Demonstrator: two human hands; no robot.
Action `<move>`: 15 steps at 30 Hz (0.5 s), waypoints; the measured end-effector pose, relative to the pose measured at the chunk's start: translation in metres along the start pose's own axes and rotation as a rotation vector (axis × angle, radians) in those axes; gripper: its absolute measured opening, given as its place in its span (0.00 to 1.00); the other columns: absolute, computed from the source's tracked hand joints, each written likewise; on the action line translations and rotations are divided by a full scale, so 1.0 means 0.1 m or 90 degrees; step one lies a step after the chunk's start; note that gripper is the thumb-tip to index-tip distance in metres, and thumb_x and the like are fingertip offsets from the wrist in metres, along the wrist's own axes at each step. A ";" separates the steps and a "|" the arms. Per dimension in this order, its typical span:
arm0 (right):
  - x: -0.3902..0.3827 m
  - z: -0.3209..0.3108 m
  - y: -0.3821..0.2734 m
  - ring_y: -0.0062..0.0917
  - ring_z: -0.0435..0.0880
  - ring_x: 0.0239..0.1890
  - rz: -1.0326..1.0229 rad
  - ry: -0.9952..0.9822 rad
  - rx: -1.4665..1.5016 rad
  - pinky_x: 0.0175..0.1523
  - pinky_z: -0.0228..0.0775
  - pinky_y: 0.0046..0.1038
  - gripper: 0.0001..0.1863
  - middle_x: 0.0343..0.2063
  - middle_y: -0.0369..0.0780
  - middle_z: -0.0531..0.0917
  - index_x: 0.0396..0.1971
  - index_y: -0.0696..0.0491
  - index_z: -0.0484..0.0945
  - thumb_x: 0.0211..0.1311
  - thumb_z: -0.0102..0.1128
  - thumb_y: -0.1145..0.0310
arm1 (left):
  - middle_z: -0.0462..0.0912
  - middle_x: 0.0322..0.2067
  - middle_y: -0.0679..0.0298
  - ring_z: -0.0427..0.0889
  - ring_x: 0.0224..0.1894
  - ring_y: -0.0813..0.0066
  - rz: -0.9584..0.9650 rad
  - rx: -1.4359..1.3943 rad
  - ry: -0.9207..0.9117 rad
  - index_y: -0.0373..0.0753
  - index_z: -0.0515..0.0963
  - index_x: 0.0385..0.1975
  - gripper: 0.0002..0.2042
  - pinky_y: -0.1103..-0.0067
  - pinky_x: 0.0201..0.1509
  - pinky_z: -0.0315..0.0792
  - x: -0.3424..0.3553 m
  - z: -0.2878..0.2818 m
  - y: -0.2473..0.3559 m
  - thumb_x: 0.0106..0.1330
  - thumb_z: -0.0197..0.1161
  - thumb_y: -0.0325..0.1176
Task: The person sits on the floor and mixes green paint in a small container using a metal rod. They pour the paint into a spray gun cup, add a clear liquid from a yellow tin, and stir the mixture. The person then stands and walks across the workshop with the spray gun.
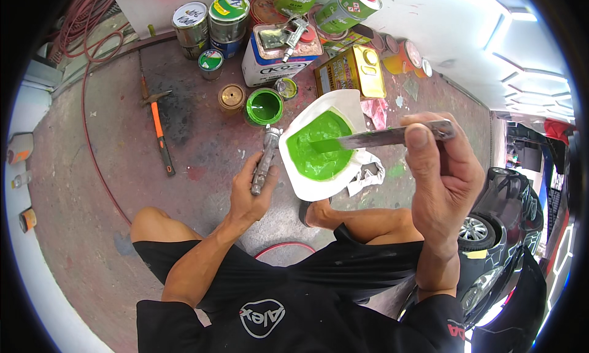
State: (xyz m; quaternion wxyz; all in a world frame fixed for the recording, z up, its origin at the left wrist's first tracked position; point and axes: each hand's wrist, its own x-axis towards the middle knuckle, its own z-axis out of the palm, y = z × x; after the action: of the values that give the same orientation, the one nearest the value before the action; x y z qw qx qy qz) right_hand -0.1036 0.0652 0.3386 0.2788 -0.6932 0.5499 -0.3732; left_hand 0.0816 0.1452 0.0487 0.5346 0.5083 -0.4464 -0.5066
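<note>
My left hand (251,193) is closed around a silvery metal spray-gun-like tool (266,161), whose top meets the left side of a white cup (296,180) holding bright green paint (316,160); whether they are joined I cannot tell. My right hand (442,181) pinches a paint-stained flat stick (380,137) that slants left into the paint, its tip coated green. Behind the cup stands an open can (264,107) of darker green paint. A crumpled white paper (365,181) lies just right of the cup.
Paint cans (190,22), containers (350,71) and another spray gun (294,37) stand along the back wall. An orange-handled hammer (161,132) and red hose (98,157) lie at left on the stained floor (73,181). A dark car (503,242) is at right.
</note>
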 end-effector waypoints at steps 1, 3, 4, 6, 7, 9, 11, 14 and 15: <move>0.02 0.00 0.02 0.06 0.70 0.34 0.003 -0.004 -0.011 0.39 0.60 0.15 0.10 0.37 0.26 0.82 0.51 0.59 0.88 0.84 0.69 0.67 | 0.83 0.31 0.67 0.78 0.32 0.83 -0.002 -0.006 -0.001 0.31 0.80 0.64 0.20 0.76 0.35 0.73 0.00 0.00 0.01 0.81 0.71 0.36; 0.04 0.00 0.05 0.06 0.69 0.34 0.016 -0.004 -0.027 0.38 0.59 0.14 0.10 0.35 0.25 0.81 0.51 0.58 0.88 0.84 0.68 0.66 | 0.82 0.31 0.67 0.78 0.32 0.83 -0.010 -0.002 -0.002 0.31 0.80 0.64 0.20 0.77 0.35 0.73 0.01 0.00 0.03 0.81 0.71 0.36; 0.05 0.00 0.06 0.06 0.69 0.34 0.025 0.000 -0.031 0.38 0.59 0.14 0.10 0.35 0.25 0.81 0.51 0.58 0.88 0.84 0.68 0.66 | 0.82 0.31 0.67 0.77 0.32 0.83 -0.014 0.000 -0.003 0.31 0.80 0.64 0.20 0.77 0.35 0.73 0.01 0.00 0.04 0.81 0.71 0.36; 0.08 0.00 0.08 0.06 0.69 0.33 0.015 0.015 -0.026 0.38 0.58 0.14 0.11 0.35 0.24 0.81 0.52 0.58 0.89 0.85 0.68 0.66 | 0.82 0.31 0.67 0.77 0.32 0.83 -0.011 0.003 -0.003 0.30 0.80 0.64 0.20 0.77 0.35 0.73 0.02 0.00 0.04 0.81 0.71 0.36; 0.08 0.01 0.09 0.06 0.69 0.33 0.014 0.023 -0.022 0.38 0.58 0.14 0.11 0.35 0.24 0.81 0.52 0.58 0.89 0.85 0.68 0.66 | 0.82 0.31 0.67 0.77 0.32 0.83 -0.011 0.005 -0.003 0.30 0.80 0.64 0.20 0.77 0.35 0.73 0.02 0.00 0.03 0.81 0.71 0.36; 0.08 0.00 0.08 0.06 0.68 0.33 0.018 0.043 -0.013 0.37 0.57 0.14 0.11 0.35 0.25 0.82 0.53 0.58 0.89 0.85 0.68 0.66 | 0.83 0.31 0.67 0.77 0.32 0.83 -0.009 0.001 0.000 0.30 0.79 0.64 0.20 0.77 0.35 0.73 0.02 0.00 0.02 0.81 0.71 0.36; 0.07 -0.03 0.03 0.06 0.70 0.34 0.028 0.053 0.000 0.38 0.59 0.14 0.10 0.37 0.26 0.82 0.52 0.59 0.89 0.84 0.68 0.68 | 0.83 0.31 0.67 0.77 0.32 0.83 -0.003 0.001 0.004 0.30 0.79 0.64 0.20 0.77 0.35 0.73 0.02 0.01 0.02 0.81 0.71 0.36; 0.03 -0.06 -0.04 0.07 0.73 0.37 0.037 0.048 0.030 0.41 0.63 0.15 0.08 0.39 0.28 0.83 0.50 0.62 0.88 0.83 0.68 0.72 | 0.83 0.31 0.67 0.77 0.32 0.83 0.002 0.006 0.005 0.30 0.80 0.64 0.20 0.77 0.36 0.73 0.03 0.01 0.03 0.81 0.71 0.36; 0.03 -0.04 -0.05 0.07 0.73 0.37 0.033 0.043 0.039 0.41 0.62 0.15 0.08 0.39 0.28 0.84 0.50 0.62 0.88 0.83 0.68 0.72 | 0.83 0.31 0.67 0.77 0.32 0.83 -0.004 0.004 0.002 0.30 0.80 0.64 0.20 0.77 0.36 0.73 0.03 0.01 0.03 0.81 0.71 0.36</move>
State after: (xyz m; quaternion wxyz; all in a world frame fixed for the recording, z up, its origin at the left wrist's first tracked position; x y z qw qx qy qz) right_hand -0.1041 0.0638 0.3453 0.2910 -0.6569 0.5653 -0.4052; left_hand 0.0815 0.1424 0.0513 0.5323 0.5123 -0.4452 -0.5060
